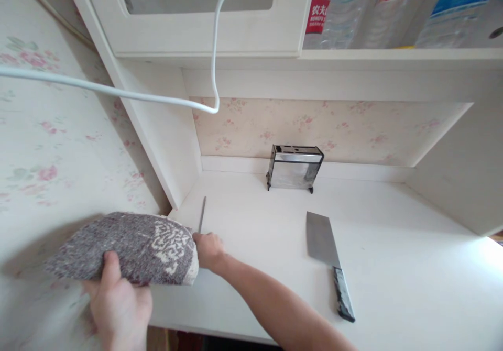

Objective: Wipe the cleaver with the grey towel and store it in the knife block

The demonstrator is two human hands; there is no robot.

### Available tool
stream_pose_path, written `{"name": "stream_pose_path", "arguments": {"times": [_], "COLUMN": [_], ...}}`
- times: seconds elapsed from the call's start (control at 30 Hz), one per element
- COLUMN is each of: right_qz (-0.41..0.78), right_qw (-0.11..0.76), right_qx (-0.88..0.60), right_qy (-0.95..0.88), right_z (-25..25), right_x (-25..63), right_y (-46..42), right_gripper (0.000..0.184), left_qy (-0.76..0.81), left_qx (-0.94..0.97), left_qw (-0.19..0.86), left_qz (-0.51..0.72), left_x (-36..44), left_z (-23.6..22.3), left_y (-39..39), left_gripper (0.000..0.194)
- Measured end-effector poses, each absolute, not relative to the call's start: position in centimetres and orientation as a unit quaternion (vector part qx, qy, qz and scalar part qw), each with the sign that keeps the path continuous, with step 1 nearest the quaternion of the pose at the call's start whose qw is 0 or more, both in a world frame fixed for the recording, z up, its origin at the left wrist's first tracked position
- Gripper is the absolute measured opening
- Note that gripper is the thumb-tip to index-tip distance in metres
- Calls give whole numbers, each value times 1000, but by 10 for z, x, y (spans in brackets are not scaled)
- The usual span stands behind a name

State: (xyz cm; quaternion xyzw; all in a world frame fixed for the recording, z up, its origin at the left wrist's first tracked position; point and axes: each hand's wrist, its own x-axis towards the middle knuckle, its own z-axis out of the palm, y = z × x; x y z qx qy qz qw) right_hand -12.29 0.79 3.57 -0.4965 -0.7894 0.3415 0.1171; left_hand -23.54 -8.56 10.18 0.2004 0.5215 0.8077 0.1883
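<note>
A: Position of the knitted piece (pixel 129 249)?
B: Raised at the counter's left end, its tapered end out toward the papered wall (pixel 47 146), its cream-trimmed end over the white counter (pixel 251 215). Grey body, pale pattern.

A: Hands?
B: Left hand (pixel 121 304): closed on the lower edge, thumb laid up over the near face, other fingers mostly hidden. Right hand (pixel 210 249): fingers curled in, not spread, at the cream trim. Cannot tell whether it pinches the trim or the thin rod (pixel 202 215), which shows just beyond it.

A: Edges?
B: Front edge of the counter runs below the forearm. Side panel (pixel 168 125) stands beyond the left end.

A: Open room?
B: Bare surface between rod and cleaver (pixel 322 238); the cleaver lies flat, handle toward the viewer. Wider bare stretch to its right. Metal stand (pixel 296 166) upright near the back wall.

A: Overhead?
B: White cable (pixel 215 52) crosses the view, in front of the cabinet door (pixel 204 36). Bottles (pixel 396 10) on the shelf, upper right.
</note>
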Motion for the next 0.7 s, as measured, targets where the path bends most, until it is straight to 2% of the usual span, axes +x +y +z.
{"name": "stream_pose_path", "arguments": {"times": [0.13, 0.27, 0.4, 0.53, 0.63, 0.7], "right_qz": [442, 560, 548, 523, 554, 583], "right_qw": [228, 348, 475, 510, 507, 502], "right_qx": [-571, -527, -475, -438, -422, -411], "right_qy": [-653, -536, -499, -524, -508, -489], "right_z": [25, 23, 40, 59, 62, 62], "right_x": [-88, -38, 9, 32, 39, 43], "right_y": [3, -17, -47, -66, -67, -68], "right_gripper": [35, 33, 34, 35, 40, 41], "left_qy": [506, 506, 450, 379, 318, 279], "left_qx": [204, 185, 239, 227, 230, 239], "left_qw": [207, 252, 340, 493, 608, 648], "left_qz": [812, 804, 790, 750, 690, 667], "left_x": [-228, -214, -189, -157, -134, -123], "left_z": [104, 99, 85, 80, 84, 87], "left_y": [-82, -75, -60, -39, -30, -30], "left_gripper": [62, 58, 55, 50, 53, 54]}}
